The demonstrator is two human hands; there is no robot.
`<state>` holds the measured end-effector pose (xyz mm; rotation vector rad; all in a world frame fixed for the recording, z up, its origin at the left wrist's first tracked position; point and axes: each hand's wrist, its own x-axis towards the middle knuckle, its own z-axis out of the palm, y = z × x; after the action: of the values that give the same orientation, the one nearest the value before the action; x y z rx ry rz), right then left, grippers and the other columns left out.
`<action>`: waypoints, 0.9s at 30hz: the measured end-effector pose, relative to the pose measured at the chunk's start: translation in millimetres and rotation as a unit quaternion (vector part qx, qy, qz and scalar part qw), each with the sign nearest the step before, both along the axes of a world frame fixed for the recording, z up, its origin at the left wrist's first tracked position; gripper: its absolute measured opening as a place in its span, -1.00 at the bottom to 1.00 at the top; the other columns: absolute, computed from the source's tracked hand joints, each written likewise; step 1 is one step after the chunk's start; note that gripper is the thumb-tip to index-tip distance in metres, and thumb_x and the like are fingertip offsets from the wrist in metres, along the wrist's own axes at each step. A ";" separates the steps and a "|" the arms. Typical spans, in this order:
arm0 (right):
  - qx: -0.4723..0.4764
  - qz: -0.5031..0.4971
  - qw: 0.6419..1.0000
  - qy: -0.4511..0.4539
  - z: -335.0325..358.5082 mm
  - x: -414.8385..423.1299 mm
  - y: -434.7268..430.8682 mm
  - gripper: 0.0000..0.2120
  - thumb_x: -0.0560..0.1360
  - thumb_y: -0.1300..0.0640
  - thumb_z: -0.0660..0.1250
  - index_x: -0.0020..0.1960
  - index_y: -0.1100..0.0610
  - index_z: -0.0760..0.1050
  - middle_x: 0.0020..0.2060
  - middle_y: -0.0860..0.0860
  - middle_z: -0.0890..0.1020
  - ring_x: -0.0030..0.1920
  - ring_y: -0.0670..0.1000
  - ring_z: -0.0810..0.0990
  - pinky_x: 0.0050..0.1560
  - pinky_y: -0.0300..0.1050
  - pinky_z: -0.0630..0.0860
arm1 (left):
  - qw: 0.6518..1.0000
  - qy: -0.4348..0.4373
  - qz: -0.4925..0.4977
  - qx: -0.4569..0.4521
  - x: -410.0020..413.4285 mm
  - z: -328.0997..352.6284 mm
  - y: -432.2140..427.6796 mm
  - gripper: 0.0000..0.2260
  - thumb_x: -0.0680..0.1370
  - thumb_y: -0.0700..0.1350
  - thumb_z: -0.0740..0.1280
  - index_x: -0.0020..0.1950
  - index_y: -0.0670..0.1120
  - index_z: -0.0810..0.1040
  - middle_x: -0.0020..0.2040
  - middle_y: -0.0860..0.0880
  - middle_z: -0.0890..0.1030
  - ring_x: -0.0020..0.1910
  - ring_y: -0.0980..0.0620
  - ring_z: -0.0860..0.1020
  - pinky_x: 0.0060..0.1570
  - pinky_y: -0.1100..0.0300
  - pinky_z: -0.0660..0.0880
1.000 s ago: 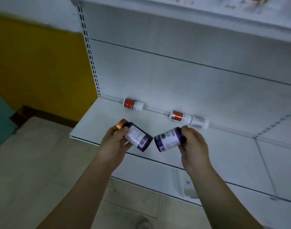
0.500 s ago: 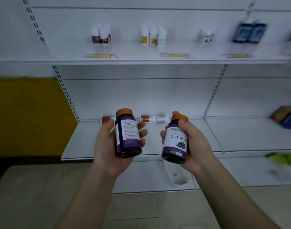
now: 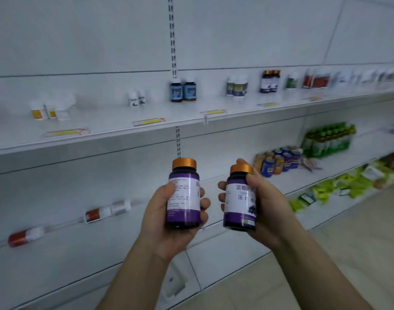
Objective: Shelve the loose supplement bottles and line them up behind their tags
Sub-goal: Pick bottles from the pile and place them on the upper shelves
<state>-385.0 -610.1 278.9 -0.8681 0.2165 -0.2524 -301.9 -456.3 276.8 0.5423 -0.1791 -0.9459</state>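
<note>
White shop shelving [image 3: 247, 48] stood behind; left hand [image 3: 160, 224] curled round one orange-capped purple bottle [image 3: 184, 198], right hand [image 3: 271, 209] round its twin [image 3: 239, 208], both upright, not yet shelved. Light, rigid, slick-looking, so a mid-body grip seemed safest.

Drink cans [image 3: 278, 163] beside green bottles [image 3: 328, 139] — green packets [image 3: 339, 186] below.
</note>
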 end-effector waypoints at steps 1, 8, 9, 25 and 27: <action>-0.019 -0.014 1.000 -0.010 4.0 -8.9 -20.8 -0.55 0.41 0.08 0.28 0.29 -0.02 0.43 -0.11 0.21 0.65 -0.25 0.11 0.64 -0.25 -0.05 0.61 | 1.000 0.002 0.009 0.012 -5.4 2.2 -25.4 -0.51 0.10 -0.06 0.58 -0.07 -0.28 0.64 -0.20 -0.20 0.57 -0.37 -0.09 0.55 -0.43 0.14 0.55; -0.096 -0.125 0.987 0.019 32.8 -40.3 -145.5 -0.33 0.26 -0.10 0.34 0.30 0.19 0.43 -0.05 0.13 0.68 -0.16 0.05 0.67 -0.21 -0.09 0.59 | 0.997 -0.049 0.020 0.061 -30.0 34.9 -160.4 -0.62 0.46 0.02 0.17 0.06 -0.23 0.56 -0.04 -0.22 0.64 -0.26 -0.11 0.59 -0.31 0.12 0.54; -0.097 -0.137 0.986 0.020 35.8 -40.9 -160.5 -0.33 0.26 -0.12 0.33 0.29 0.20 0.43 -0.05 0.14 0.68 -0.17 0.06 0.67 -0.20 -0.07 0.59 | 0.997 -0.045 0.023 0.061 -32.0 38.8 -175.2 -0.61 0.49 0.05 0.17 0.05 -0.23 0.56 -0.07 -0.23 0.63 -0.27 -0.12 0.58 -0.34 0.13 0.55; -0.196 -0.200 0.959 0.045 53.2 55.4 -367.5 -0.73 0.57 -0.06 0.20 0.17 0.07 0.47 -0.16 0.10 0.68 -0.27 0.07 0.65 -0.17 0.04 0.57 | 0.981 -0.190 0.003 0.046 63.7 50.7 -385.0 -0.62 0.37 -0.06 0.26 0.16 -0.14 0.53 -0.08 -0.19 0.65 -0.26 -0.08 0.62 -0.26 0.05 0.57; -0.210 -0.202 0.956 0.044 66.3 78.1 -394.6 -0.76 0.55 -0.05 0.23 0.12 0.06 0.47 -0.18 0.09 0.66 -0.30 0.05 0.65 -0.21 0.01 0.57 | 0.967 -0.247 0.024 0.061 81.8 60.6 -410.2 -0.57 0.30 -0.17 0.28 0.18 -0.05 0.49 -0.18 -0.12 0.65 -0.27 -0.05 0.63 -0.27 0.07 0.60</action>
<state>-306.9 -1004.6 345.2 -1.2553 0.4353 -0.6603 -220.0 -866.5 337.3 0.8882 -0.5570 -0.7641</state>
